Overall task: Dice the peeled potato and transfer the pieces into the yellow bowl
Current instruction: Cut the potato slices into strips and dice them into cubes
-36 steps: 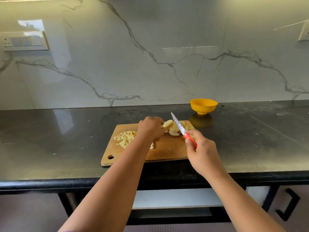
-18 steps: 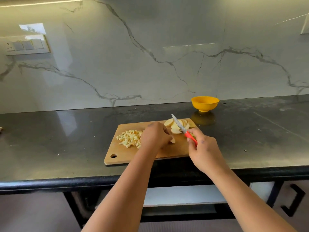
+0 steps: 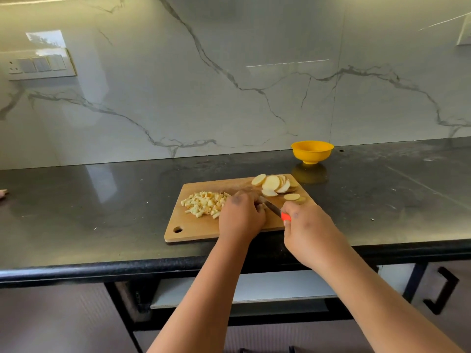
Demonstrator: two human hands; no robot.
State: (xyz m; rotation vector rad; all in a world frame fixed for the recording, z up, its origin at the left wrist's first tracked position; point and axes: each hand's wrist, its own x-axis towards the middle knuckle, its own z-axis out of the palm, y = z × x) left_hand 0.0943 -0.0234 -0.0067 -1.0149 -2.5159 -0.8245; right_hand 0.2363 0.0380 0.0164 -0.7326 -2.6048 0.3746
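Observation:
A wooden cutting board (image 3: 193,229) lies on the black counter. On its left part sits a pile of diced potato (image 3: 204,203). Several potato slices (image 3: 274,184) lie fanned out at its far right corner. My left hand (image 3: 240,216) is curled over a slice at the middle of the board, and the slice itself is mostly hidden beneath it. My right hand (image 3: 309,233) grips the red handle of a knife (image 3: 274,209), whose blade points left toward my left fingers. The yellow bowl (image 3: 312,151) stands behind the board near the wall.
The black counter (image 3: 89,212) runs the full width, with a marble backsplash behind it. A switch panel (image 3: 38,64) is on the wall at left. Below the counter edge are a drawer shelf and a dark cabinet handle (image 3: 443,289).
My left hand drew a slice from the far pile to the board's middle. The knife came down from pointing up over the slices to lying low beside my left fingers.

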